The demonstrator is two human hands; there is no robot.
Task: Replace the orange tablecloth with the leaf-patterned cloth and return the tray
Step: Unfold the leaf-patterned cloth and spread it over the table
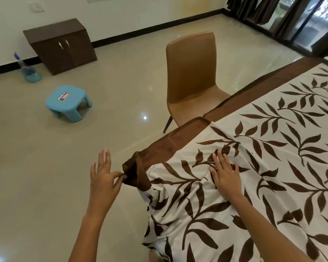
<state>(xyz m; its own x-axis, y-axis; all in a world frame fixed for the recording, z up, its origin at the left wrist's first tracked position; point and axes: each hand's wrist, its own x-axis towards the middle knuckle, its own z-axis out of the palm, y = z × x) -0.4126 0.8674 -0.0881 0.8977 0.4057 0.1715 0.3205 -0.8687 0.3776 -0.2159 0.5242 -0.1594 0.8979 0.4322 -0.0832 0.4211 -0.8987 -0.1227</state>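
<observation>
Nearest the camera, the leaf-patterned cloth (254, 176) already covers the desk, and both hands work at its near left corner. The right hand (224, 171) lies flat on the cloth just inside that corner, fingers straight and close together, pinning the fabric. The left hand (102, 176) sits off the desk's edge over the floor (45, 167); its thumb and forefinger pinch the bunched brown border (134, 171) where the corner has folded over itself, while its other fingers (104, 157) are spread and raised. The folded corner lies immediately to the right of the pinching fingers, so the left hand is the nearer one, and the border's long axis runs from that corner up and to the right along the desk edge toward the brown chair (191, 78). The likely step is unfolding and drawing the corner outward and down, which calls for a pull to the left, away from the pinning palm; open floor on that side leaves ample room. Wrinkles still gather between the two hands. Farther off, the chair stands tucked against the same edge, so tugging along the border could brush it. Beyond are a blue stool (68, 100), a dark cabinet (60, 46) and a spray bottle (21, 63). No orange tablecloth or tray is in view.
</observation>
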